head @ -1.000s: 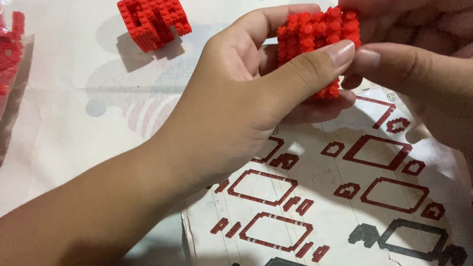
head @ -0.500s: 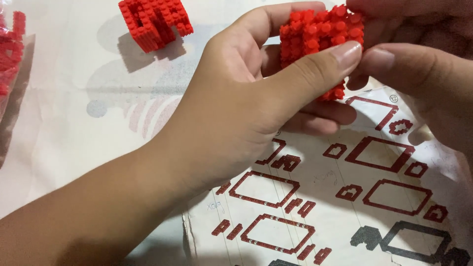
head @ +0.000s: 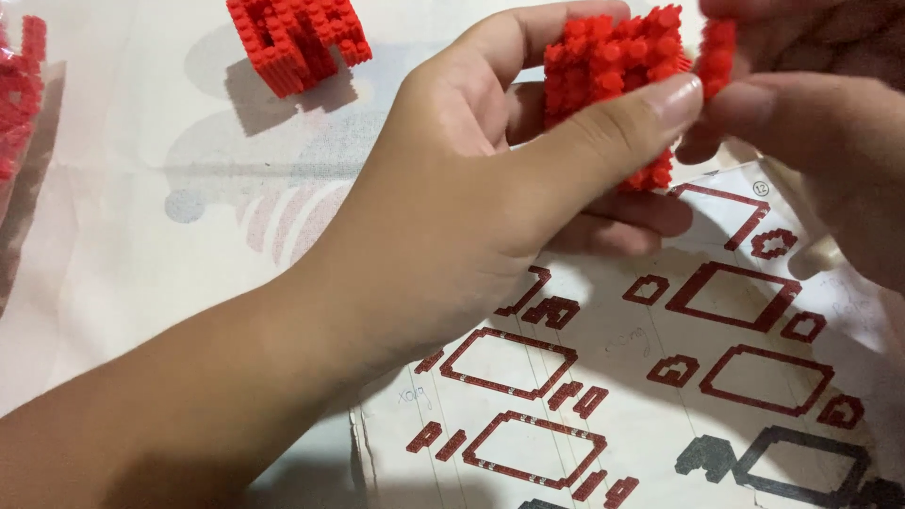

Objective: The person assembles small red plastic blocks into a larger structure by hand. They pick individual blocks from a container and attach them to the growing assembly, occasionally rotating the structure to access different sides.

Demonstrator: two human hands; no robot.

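My left hand (head: 490,188) grips a chunky red block built of tiny studded bricks (head: 608,71), thumb across its front and fingers behind it. My right hand (head: 820,123) comes in from the upper right and pinches a small red brick piece (head: 718,52) held against the block's right edge. Both hands hover above a printed instruction sheet (head: 660,377) with red outlined diagrams. Much of the block is hidden by my thumb and fingers.
A second red brick assembly (head: 297,38) stands on the pale patterned cloth (head: 141,217) at the upper left. A clear bag of loose red bricks (head: 19,90) lies at the left edge. The sheet covers the lower right.
The held block sits slightly higher in view, and the small red piece in my right hand now shows at its right edge. My left thumb keeps its grip.
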